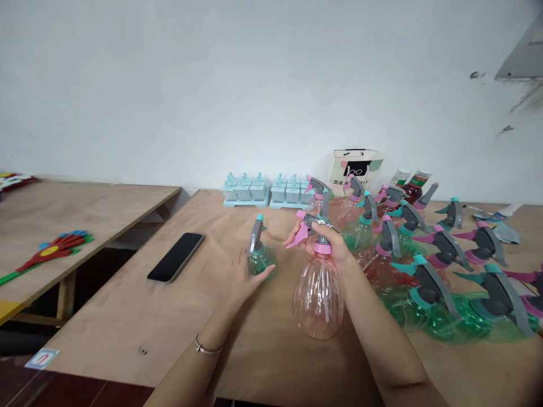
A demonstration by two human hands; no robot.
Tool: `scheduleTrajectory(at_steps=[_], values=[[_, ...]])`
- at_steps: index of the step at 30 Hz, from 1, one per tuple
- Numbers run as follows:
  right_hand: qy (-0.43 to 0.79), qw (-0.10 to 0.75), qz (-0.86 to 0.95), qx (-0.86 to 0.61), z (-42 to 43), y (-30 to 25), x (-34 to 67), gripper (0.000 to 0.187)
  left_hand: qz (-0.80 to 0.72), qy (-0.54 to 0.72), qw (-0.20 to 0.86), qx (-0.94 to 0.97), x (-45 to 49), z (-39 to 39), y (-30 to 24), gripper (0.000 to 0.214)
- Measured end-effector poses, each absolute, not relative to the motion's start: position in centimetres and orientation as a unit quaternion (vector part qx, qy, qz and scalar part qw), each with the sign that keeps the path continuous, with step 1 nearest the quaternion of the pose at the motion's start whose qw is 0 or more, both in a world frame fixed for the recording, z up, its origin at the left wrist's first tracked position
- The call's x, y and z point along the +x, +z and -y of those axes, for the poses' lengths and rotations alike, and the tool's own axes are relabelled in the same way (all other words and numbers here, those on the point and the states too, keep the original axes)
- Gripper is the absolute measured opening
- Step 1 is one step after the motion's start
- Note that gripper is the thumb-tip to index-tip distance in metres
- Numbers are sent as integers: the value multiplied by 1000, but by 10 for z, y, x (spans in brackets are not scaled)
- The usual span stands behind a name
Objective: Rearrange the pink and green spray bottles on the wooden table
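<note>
Pink spray bottle, right of the phone, is gripped at its neck by the right hand while the left hand cups a green bottle nearer the phone, closure unclear, seemingly a positioning step calling next for steady control.

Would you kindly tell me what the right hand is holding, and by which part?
The right hand holds the pink spray bottle by its spray head.

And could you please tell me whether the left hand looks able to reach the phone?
Probably yes: the phone lies flat to the left of the left hand, with nothing standing between them, though the hand would likely have to leave the green spray bottle first.
</note>
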State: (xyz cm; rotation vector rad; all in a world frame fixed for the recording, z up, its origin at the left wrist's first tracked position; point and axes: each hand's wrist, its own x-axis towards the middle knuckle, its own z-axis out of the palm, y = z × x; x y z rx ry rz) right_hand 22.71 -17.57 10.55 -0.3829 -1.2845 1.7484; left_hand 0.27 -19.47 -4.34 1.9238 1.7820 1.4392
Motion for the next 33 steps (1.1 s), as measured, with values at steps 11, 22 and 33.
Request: scheduleTrajectory(at_steps=[11, 22, 33], values=[[695, 473, 516, -168, 175, 101, 223, 31, -591, 489, 61, 639, 1, 195, -41, 63], [618, 483, 578, -225, 182, 103, 220, 31, -578, 498, 79, 642, 3, 197, -35, 59], [403, 587, 534, -457, 180, 63, 249, 35, -593, 476, 95, 642, 3, 198, -34, 63]])
